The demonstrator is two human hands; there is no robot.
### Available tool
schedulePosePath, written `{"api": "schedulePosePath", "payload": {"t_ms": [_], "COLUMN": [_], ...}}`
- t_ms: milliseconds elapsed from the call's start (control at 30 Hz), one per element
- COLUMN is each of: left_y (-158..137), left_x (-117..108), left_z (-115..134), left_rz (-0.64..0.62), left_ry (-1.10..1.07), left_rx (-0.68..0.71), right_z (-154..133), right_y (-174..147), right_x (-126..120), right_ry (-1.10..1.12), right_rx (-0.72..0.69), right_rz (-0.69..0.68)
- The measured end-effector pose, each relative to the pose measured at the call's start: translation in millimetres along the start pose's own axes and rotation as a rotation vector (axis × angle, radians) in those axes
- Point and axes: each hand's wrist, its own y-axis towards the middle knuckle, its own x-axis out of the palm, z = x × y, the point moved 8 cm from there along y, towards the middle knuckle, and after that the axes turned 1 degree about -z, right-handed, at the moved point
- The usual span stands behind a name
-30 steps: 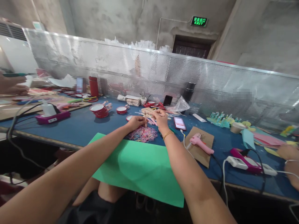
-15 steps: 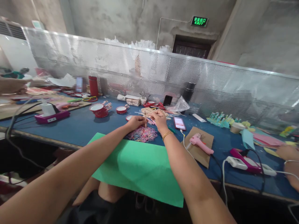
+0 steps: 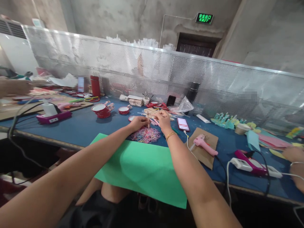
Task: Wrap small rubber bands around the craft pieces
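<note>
My left hand (image 3: pixel 139 123) is closed in a pinch on a thin, flat wooden stick (image 3: pixel 148 120) that stands upright. Just to the right of the stick is my right hand (image 3: pixel 163 120), its thumb and fingers pressed together; whatever they pinch is too small to make out. Beneath both hands lies a tangled heap of thin multicoloured strands (image 3: pixel 145 135). A green sheet (image 3: pixel 142 171) hangs over the table's front edge and my lap. Behind my hands are loose wooden sticks (image 3: pixel 154 113), and a round red-rimmed piece (image 3: pixel 131 118) is partly hidden by my left hand.
Stacked red-rimmed rounds (image 3: pixel 101 111) stand to the left on the blue table (image 3: pixel 78 133). On the right, a pink glue gun (image 3: pixel 205 146) rests on cardboard (image 3: pixel 209 161), near a phone (image 3: pixel 182 124) and power strip (image 3: pixel 254 163). Other people's hands show at both sides.
My right hand's fingers have drawn slightly right, away from the stick's top. The left hand keeps its pinch on the stick. The whole view has shifted slightly.
</note>
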Motion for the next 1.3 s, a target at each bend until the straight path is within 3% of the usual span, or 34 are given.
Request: {"api": "schedulePosePath", "payload": {"t_ms": [167, 467, 733, 967, 1167, 1300], "left_y": [-0.2, 1.1, 1.2, 0.7, 0.1, 1.4], "left_x": [1.9, -1.1, -0.1, -2.2, -0.5, -1.9], "left_z": [2.6, 0.7, -1.5, -3.9, -0.4, -5.6], "left_rz": [-0.024, 0.002, 0.001, 0.019, 0.006, 0.019], "left_ry": [0.012, 0.024, 0.002, 0.031, 0.021, 0.028], "left_rx": [0.03, 0.033, 0.023, -0.018, -0.002, -0.009], "right_z": [-2.3, 1.0, 6.0, 2.7, 0.4, 2.1], "right_y": [-6.6, 3.1, -2.2, 0.9, -4.9, -1.5], "right_x": [11.3, -5.0, 9.9, -2.0, 9.6, 2.5], "right_ry": [0.018, -0.024, 0.03, 0.029, 0.021, 0.019], "right_rx": [0.005, -0.012, 0.015, -0.003, 0.022, 0.014], "right_rz": [-0.068, 0.021, -0.061, 0.02, -0.051, -0.011]}}
